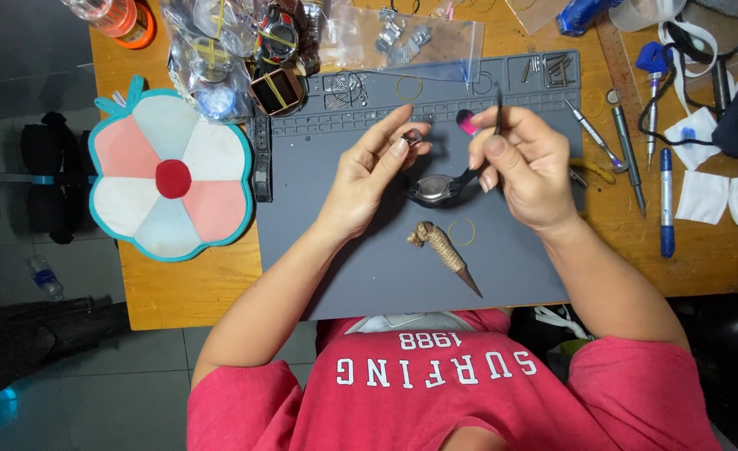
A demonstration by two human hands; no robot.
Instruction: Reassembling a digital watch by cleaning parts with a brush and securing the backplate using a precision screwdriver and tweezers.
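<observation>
My left hand (370, 173) pinches a small dark metal part (412, 136) between thumb and fingertips above the grey work mat (319, 234). My right hand (526, 164) holds a black wristwatch (438, 189) by its strap, together with thin black tweezers (498, 107) that stick up from the fingers. A pink-tipped bit (466, 124) shows just left of that hand. The watch case hangs between both hands, slightly above the mat. A cord-wrapped pointed tool (446, 250) and a yellow rubber band (461, 231) lie on the mat below the hands.
A flower-shaped cloth pad (171, 178) lies at the left. Bags of watches and parts (252, 46) sit at the back. Screwdrivers (626, 154), a blue pen (666, 200), white wipes (715, 196) and a ruler lie on the wooden table (185, 288) to the right.
</observation>
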